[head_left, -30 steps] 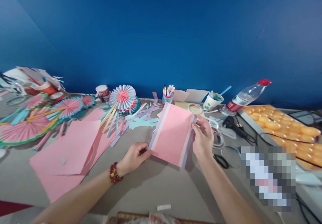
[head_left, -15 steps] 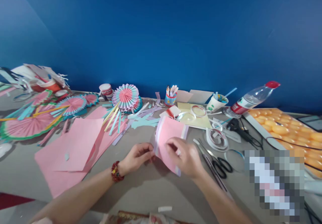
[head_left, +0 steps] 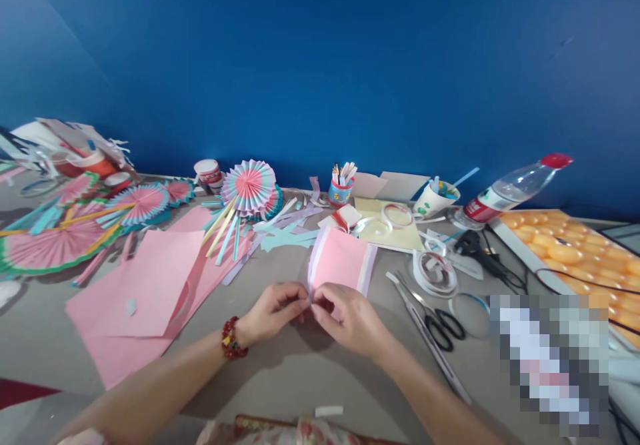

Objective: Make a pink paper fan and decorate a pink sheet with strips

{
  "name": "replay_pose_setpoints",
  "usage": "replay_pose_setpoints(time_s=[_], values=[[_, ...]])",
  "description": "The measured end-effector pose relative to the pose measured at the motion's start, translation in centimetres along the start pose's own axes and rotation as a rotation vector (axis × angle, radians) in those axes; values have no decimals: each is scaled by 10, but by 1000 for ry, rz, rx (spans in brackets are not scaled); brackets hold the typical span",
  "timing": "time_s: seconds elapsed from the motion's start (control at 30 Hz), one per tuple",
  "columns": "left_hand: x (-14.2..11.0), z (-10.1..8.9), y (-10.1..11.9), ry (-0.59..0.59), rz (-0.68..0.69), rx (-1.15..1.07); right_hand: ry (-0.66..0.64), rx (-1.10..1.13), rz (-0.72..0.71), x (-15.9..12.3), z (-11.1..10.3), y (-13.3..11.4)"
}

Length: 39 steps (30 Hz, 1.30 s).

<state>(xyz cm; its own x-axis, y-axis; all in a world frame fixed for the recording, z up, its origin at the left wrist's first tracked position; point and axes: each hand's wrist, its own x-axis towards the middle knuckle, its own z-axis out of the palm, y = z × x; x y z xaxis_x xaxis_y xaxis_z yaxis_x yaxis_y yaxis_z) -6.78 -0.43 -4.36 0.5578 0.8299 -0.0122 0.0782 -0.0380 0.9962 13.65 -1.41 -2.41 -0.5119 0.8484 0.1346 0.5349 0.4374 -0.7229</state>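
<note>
A pink sheet of paper (head_left: 341, 258) with white and lilac bands along its two sides stands out over the table in front of me. My left hand (head_left: 280, 308) pinches its lower left edge between thumb and forefinger. Close beside it, my right hand (head_left: 345, 318) is also closed on the paper at that same edge, and the two sets of fingertips nearly touch. The sheet's lower part is hidden behind my right hand. A red bead bracelet (head_left: 233, 338) circles my left wrist.
Scissors (head_left: 443, 328) and a long grey tool (head_left: 430, 341) lie to the right, near tape rolls (head_left: 434, 273) and a tilted bottle (head_left: 515, 195). Pink sheets (head_left: 145, 285) and pleated paper fans (head_left: 249, 188) are at left. A pencil cup (head_left: 341, 190) stands behind.
My right hand has moved left from the middle of the pink paper to its left edge, beside my left hand. The left hand has kept its pinch.
</note>
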Motion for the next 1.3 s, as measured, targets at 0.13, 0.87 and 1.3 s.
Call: replay_pose_setpoints(time_s=[0.13,0.87,1.3], values=[[0,0,0,-17,15,6,-27,39,0,1,-2,-2],[0,0,2,-30,8,7,-53,85,-14,3,-4,0],[0,0,1,-48,-25,-117,-61,85,-68,3,-5,3]])
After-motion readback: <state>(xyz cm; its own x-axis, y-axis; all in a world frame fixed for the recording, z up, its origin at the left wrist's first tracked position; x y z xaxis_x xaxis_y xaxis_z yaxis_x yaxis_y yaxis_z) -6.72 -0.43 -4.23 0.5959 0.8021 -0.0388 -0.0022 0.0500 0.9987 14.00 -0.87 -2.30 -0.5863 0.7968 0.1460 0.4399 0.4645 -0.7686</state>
